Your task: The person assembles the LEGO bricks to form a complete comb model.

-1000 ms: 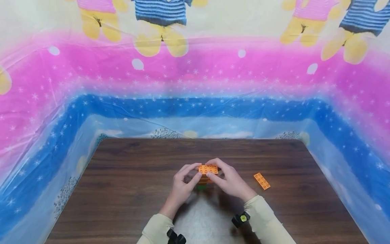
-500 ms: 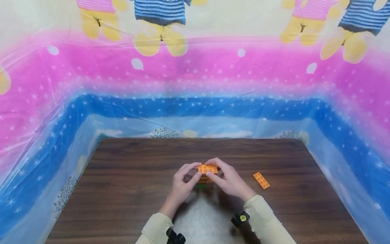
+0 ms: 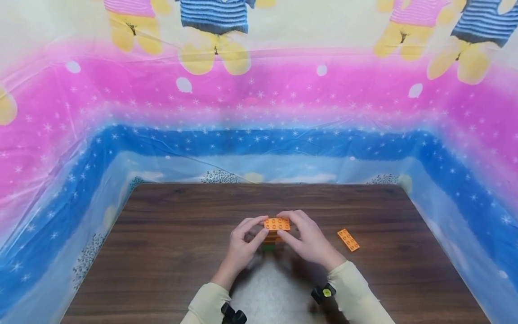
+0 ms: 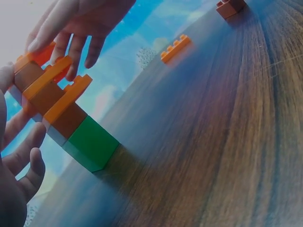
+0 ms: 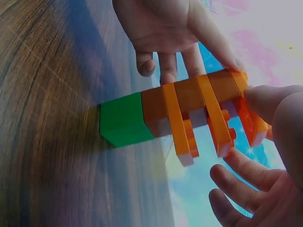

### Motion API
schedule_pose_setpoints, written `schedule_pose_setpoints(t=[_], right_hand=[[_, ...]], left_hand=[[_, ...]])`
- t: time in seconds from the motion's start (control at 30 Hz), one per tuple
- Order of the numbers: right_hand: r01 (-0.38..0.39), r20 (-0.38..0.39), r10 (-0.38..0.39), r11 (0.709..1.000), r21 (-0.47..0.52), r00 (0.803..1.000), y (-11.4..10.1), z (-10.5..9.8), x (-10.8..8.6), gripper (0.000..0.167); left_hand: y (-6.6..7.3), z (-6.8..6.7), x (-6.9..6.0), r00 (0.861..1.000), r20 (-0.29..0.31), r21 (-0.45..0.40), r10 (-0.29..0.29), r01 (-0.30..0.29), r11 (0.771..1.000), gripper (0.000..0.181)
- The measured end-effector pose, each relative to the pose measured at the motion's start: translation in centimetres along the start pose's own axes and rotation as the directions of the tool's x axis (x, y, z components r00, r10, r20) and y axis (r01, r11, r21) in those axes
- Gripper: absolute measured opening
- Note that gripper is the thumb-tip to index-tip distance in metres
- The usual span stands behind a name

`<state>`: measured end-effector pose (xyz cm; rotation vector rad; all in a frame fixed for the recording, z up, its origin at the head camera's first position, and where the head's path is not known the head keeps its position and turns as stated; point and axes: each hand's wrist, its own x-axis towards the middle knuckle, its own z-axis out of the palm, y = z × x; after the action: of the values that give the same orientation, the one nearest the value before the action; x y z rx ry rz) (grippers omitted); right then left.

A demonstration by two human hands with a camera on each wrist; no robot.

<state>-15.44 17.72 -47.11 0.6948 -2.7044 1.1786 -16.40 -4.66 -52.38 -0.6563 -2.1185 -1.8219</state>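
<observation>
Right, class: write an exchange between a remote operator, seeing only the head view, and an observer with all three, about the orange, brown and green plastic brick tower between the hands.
Operator: From above, I can't count the rectangular brown plastic blocks in the brick tower. How many?
Observer: Three, as both wrist views show.
Operator: Besides the flat, studded orange plate right of the right hand, is anything else loose?
Observer: Yes, the left wrist view shows a studded brown brick on the wood-grain table.
</observation>
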Motion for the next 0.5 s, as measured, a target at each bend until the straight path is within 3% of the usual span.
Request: schedule_pose_setpoints(t=[0.27, 0.5], right_hand=[[-0.050, -0.024, 0.051, 0.999, 0.014, 0.998, 1.2, -0.9, -1.4, 0.045], [-0.086, -0.067, 0.082, 0.995, -0.048, 0.994, 2.7, -1.9, -3.0, 0.045]], left_hand=[[-0.1, 0.3, 0.0, 1.000, -0.014, -0.014, -0.020, 0.020, 1.000, 0.034], [-0.1, 0.1, 0.0, 1.000, -0.013, -0.018, -0.015, 0.015, 1.000, 0.033]])
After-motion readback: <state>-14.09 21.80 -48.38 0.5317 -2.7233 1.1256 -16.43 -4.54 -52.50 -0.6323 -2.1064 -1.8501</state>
